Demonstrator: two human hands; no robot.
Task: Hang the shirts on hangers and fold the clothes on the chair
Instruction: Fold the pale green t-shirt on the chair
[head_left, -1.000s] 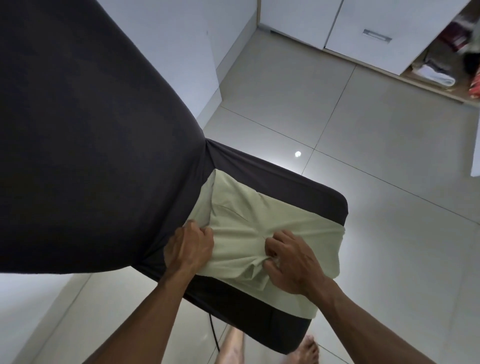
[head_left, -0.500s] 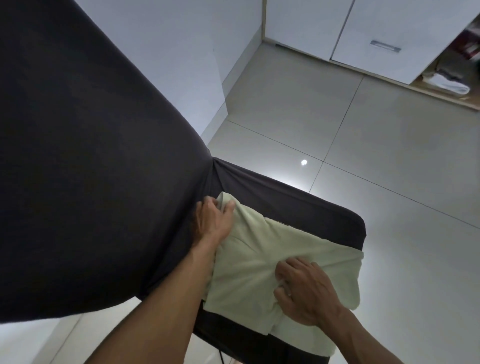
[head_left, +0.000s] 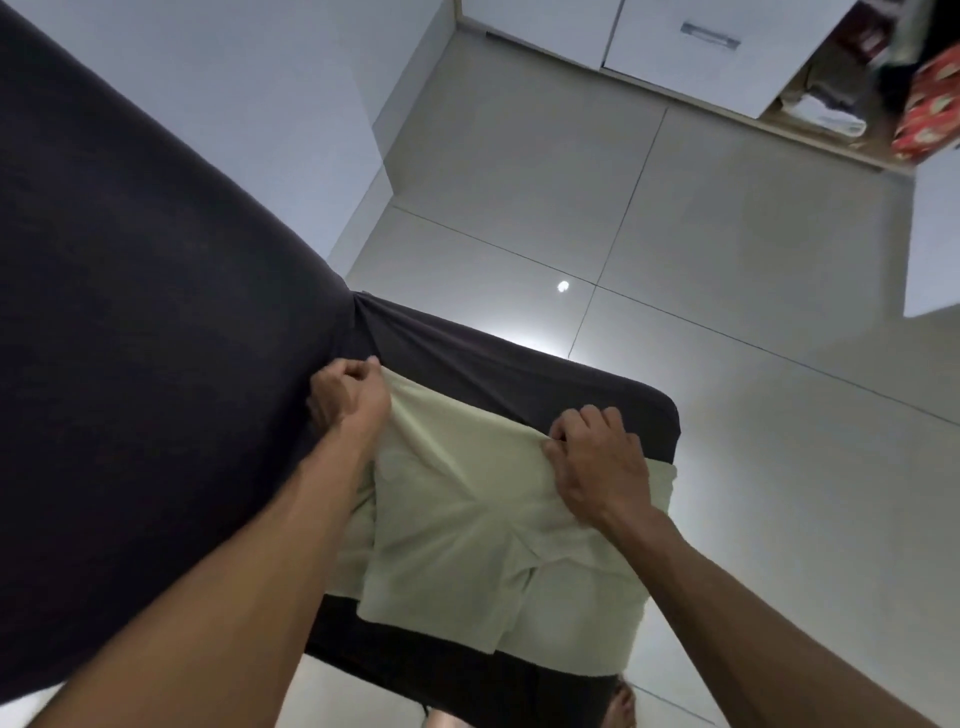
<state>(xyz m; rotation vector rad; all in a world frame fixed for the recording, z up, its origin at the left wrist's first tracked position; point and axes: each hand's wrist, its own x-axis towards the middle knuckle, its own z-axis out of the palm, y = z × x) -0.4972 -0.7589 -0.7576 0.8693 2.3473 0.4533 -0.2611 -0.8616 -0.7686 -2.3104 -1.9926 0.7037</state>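
A pale green garment (head_left: 467, 525) lies spread on the seat of a chair (head_left: 519, 374) covered in dark fabric. My left hand (head_left: 349, 399) grips the garment's far left corner, close to the chair's backrest (head_left: 130, 338). My right hand (head_left: 597, 457) pinches the far edge of the garment near the seat's right side. Between the two hands the far edge is pulled taut. The near part of the garment hangs over the seat's front edge.
Pale tiled floor (head_left: 727, 312) lies beyond the chair. White cabinet doors (head_left: 675, 36) stand at the top, with an open shelf of folded clothes (head_left: 831, 98) at the top right. A white wall (head_left: 260, 78) is to the left. My bare foot (head_left: 621, 706) shows below the seat.
Both hands moved from the middle of the garment to its far edge. The right hand now pinches the far right part, and the fabric lies flatter and wider across the seat.
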